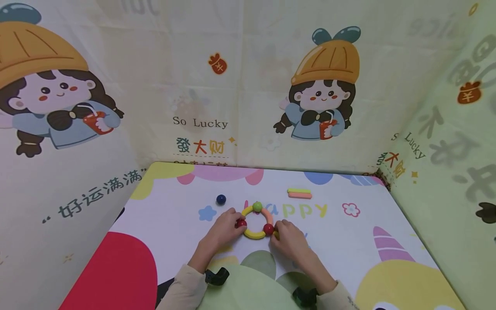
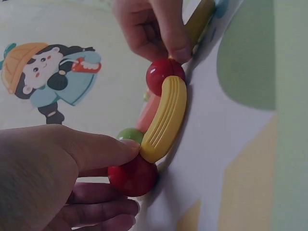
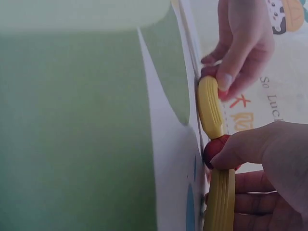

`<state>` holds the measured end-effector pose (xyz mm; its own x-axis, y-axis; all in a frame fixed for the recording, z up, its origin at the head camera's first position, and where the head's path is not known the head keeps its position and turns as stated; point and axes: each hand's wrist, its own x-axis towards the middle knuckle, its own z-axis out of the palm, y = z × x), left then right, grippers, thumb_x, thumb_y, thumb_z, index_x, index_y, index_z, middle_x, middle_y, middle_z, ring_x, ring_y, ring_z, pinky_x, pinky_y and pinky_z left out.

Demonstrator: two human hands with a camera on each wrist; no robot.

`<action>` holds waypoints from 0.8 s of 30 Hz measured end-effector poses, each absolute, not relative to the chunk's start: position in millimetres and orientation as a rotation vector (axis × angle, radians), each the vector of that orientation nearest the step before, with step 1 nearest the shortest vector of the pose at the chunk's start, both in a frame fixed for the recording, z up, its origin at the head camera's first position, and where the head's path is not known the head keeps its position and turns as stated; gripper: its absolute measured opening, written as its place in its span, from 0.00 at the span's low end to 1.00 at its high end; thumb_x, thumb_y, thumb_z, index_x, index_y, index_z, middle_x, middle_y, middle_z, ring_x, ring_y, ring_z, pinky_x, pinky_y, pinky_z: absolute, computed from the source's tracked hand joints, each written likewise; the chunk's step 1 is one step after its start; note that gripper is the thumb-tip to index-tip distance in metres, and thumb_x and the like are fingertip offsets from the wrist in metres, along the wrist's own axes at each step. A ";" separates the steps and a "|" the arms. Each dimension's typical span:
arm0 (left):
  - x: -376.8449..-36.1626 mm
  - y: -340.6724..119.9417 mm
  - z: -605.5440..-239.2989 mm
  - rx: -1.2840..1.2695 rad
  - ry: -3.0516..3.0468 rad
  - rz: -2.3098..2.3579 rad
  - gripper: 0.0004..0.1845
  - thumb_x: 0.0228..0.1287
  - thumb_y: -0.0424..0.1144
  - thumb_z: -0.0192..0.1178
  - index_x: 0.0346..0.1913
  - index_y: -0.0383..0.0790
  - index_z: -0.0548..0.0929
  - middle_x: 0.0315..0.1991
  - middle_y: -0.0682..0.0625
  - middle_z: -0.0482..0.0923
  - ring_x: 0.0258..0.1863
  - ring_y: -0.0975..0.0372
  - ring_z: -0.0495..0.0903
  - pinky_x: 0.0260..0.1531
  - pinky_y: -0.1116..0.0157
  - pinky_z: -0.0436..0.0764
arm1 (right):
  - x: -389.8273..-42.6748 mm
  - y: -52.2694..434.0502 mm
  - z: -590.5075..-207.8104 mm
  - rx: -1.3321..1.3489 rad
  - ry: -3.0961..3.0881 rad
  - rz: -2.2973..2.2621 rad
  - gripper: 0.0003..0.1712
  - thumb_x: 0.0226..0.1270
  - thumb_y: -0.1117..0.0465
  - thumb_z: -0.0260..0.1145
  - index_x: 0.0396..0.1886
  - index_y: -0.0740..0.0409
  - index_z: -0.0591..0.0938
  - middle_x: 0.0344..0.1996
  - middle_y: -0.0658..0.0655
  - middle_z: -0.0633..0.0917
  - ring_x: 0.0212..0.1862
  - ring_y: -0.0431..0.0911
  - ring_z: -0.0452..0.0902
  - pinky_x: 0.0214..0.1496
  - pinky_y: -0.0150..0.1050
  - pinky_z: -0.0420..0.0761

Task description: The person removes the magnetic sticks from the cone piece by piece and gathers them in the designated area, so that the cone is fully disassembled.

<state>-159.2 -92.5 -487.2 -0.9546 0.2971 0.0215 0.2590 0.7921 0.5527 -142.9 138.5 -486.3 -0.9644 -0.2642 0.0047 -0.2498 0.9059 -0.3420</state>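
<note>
While the left hand (image 1: 224,229) pinched one glossy red ball (image 1: 241,224) between thumb and fingers, the right hand (image 1: 291,242) pinched a second red ball (image 1: 268,229), lower fingers behind a ribbed yellow bar (image 3: 220,202); both balls sat in a ring (image 1: 254,235) of curved yellow and orange pieces on the printed white table (image 1: 333,245); a green ball (image 1: 257,206) topped its far edge; beyond lay a dark blue ball (image 1: 221,199), then straight yellow-green (image 1: 299,190) and salmon bars (image 1: 300,195).
</note>
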 end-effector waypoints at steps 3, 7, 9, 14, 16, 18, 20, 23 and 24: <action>-151.1 -91.1 -483.8 0.467 2.933 0.829 0.17 0.64 0.45 0.67 0.51 0.39 0.86 0.38 0.51 0.74 0.34 0.63 0.70 0.35 0.68 0.75 | -147.3 141.7 -487.5 -0.442 3.037 -0.545 0.09 0.59 0.59 0.70 0.37 0.59 0.83 0.28 0.51 0.76 0.32 0.43 0.68 0.35 0.36 0.73; -140.1 -89.7 -481.0 0.513 2.976 0.761 0.17 0.64 0.46 0.68 0.49 0.38 0.86 0.38 0.52 0.74 0.34 0.64 0.70 0.35 0.69 0.76 | -152.5 145.8 -489.7 -0.496 3.060 -0.578 0.10 0.58 0.60 0.71 0.39 0.58 0.84 0.31 0.51 0.78 0.34 0.43 0.69 0.39 0.38 0.77; -135.7 -89.1 -480.8 0.528 2.990 0.733 0.17 0.63 0.46 0.69 0.48 0.38 0.86 0.38 0.52 0.74 0.34 0.64 0.70 0.35 0.69 0.77 | -155.4 147.5 -490.7 -0.528 3.062 -0.596 0.10 0.58 0.61 0.72 0.40 0.57 0.85 0.32 0.51 0.79 0.36 0.43 0.70 0.41 0.39 0.79; -125.5 -86.0 -479.8 0.568 3.035 0.649 0.16 0.61 0.48 0.70 0.44 0.39 0.86 0.37 0.52 0.76 0.34 0.65 0.70 0.35 0.69 0.79 | -162.3 152.0 -491.1 -0.651 3.053 -0.634 0.11 0.58 0.62 0.74 0.41 0.57 0.86 0.34 0.51 0.81 0.38 0.43 0.73 0.47 0.43 0.82; -122.4 -84.5 -478.5 0.587 3.051 0.613 0.15 0.61 0.48 0.70 0.41 0.39 0.86 0.35 0.52 0.75 0.33 0.65 0.70 0.33 0.70 0.78 | -165.5 153.2 -491.0 -0.722 3.052 -0.649 0.11 0.58 0.62 0.75 0.41 0.56 0.87 0.35 0.50 0.82 0.39 0.43 0.74 0.49 0.43 0.82; -119.8 -82.6 -476.8 0.605 3.056 0.591 0.13 0.61 0.48 0.70 0.38 0.41 0.86 0.32 0.53 0.74 0.31 0.65 0.69 0.31 0.71 0.76 | -169.2 154.1 -491.8 -0.790 3.054 -0.650 0.12 0.57 0.62 0.76 0.41 0.56 0.87 0.35 0.50 0.83 0.41 0.43 0.76 0.51 0.44 0.83; -117.5 -80.0 -473.9 0.621 3.049 0.585 0.12 0.62 0.48 0.69 0.35 0.42 0.86 0.30 0.55 0.73 0.29 0.66 0.68 0.30 0.72 0.75 | -172.4 154.8 -492.5 -0.826 3.049 -0.650 0.13 0.57 0.62 0.76 0.43 0.55 0.87 0.37 0.50 0.84 0.43 0.44 0.78 0.53 0.44 0.83; -115.8 -76.1 -470.8 0.641 3.034 0.587 0.11 0.63 0.48 0.68 0.31 0.44 0.86 0.28 0.56 0.72 0.28 0.67 0.67 0.30 0.72 0.75 | -175.4 155.3 -493.1 -0.850 3.037 -0.640 0.15 0.56 0.61 0.77 0.44 0.54 0.87 0.40 0.50 0.84 0.46 0.45 0.78 0.55 0.44 0.83; -115.7 -74.9 -470.1 0.642 3.031 0.585 0.11 0.63 0.48 0.67 0.31 0.44 0.86 0.28 0.56 0.71 0.29 0.67 0.67 0.31 0.72 0.75 | -176.2 155.4 -493.1 -0.852 3.034 -0.637 0.15 0.56 0.61 0.77 0.45 0.53 0.87 0.40 0.50 0.84 0.46 0.45 0.78 0.56 0.44 0.83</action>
<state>-115.7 -74.9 -470.1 -0.9170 0.3894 0.0864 0.3936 0.8481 0.3547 -176.2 155.4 -493.1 -0.8569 -0.4851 0.1744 -0.5142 0.7812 -0.3539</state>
